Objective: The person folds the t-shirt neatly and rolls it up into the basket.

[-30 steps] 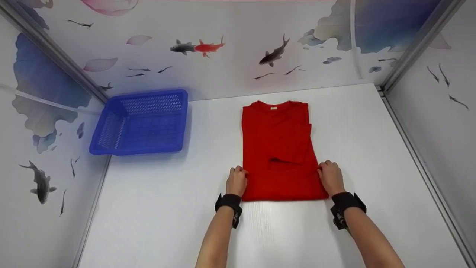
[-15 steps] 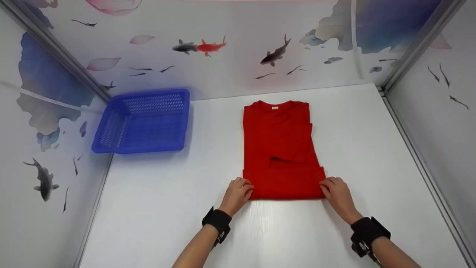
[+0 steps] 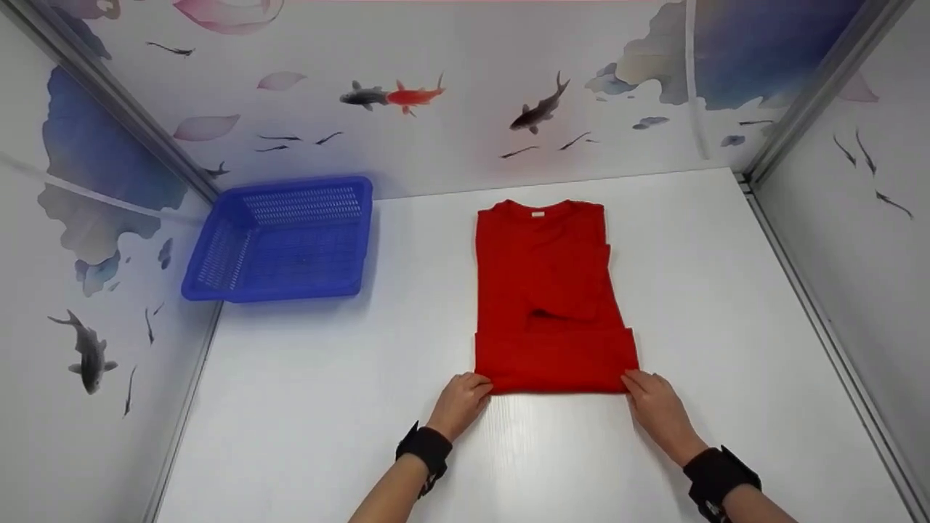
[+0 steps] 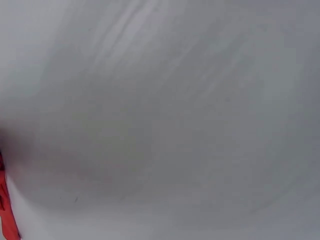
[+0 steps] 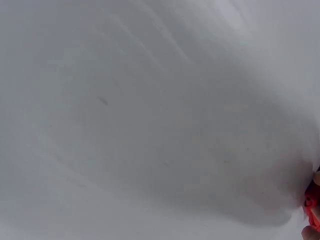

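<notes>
A red T-shirt (image 3: 545, 283) lies on the white table with its collar at the far end. Its sides are folded in, and the hem end is turned up into a broad band at the near end. My left hand (image 3: 459, 403) pinches the near left corner of that band. At the near right corner, my right hand (image 3: 661, 410) pinches the fold between thumb and fingers. The right wrist view catches fingertips (image 5: 309, 233) around a bit of red cloth at its edge. Only a strip of the shirt (image 4: 7, 212) enters the left wrist view, and the left hand is out of it.
A blue plastic basket (image 3: 290, 294) with perforated sides stands at the back left, against the walls. White table surface (image 3: 726, 305) spreads around the shirt. Printed panels with fish and petals (image 3: 472, 138) enclose the back and both sides.
Both hands have slid toward the near edge of the shirt, from the sides of the turned-up band down to its near corners. The band's upper corners are now uncovered.
</notes>
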Tool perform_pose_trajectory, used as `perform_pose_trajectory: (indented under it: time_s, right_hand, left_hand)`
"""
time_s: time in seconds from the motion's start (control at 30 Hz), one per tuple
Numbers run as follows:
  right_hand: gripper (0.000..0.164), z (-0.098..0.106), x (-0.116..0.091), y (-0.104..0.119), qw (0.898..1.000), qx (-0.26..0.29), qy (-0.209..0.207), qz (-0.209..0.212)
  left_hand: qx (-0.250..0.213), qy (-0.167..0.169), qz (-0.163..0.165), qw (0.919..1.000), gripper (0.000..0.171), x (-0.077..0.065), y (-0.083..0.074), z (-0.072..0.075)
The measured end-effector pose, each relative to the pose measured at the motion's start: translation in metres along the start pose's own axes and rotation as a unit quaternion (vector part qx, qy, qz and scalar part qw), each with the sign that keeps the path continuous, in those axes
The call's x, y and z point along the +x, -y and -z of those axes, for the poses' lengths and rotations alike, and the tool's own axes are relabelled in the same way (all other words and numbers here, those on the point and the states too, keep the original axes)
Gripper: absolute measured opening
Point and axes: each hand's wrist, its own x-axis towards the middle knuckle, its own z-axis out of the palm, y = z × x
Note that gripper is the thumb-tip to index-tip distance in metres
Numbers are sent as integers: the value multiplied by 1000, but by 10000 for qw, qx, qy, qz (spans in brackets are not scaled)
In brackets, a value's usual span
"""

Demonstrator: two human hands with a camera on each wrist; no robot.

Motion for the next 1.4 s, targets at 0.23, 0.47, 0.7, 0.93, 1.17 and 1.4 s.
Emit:
perform_pose_trajectory:
  time_s: [0.23,0.47,0.7,0.93,1.17,1.4]
  right_hand:
    - [36,-5,-1,1,9989,-432,-175,92]
    - [31,-5,1,0,9984,-363,-428,-44]
    - [30,3,-1,-2,9991,-176,-292,-235]
    - [35,28,-5,-2,9965,538,474,-419]
    - [35,50,-6,0,9867,1427,668,-396]
    - [34,65,11,0,9769,1976,392,-707]
  left_hand:
    - [795,-401,-183,9959,10,1,-2,-10]
    - [1013,-797,-130,9916,14,2,-3,-15]
    - [573,-663,48,9961,14,2,-7,-5]
    - [-135,-481,-166,9986,18,-4,-10,20]
    - [-655,-323,-289,9969,19,-12,-17,41]
    - [-1520,-311,-197,9877,19,4,-8,57]
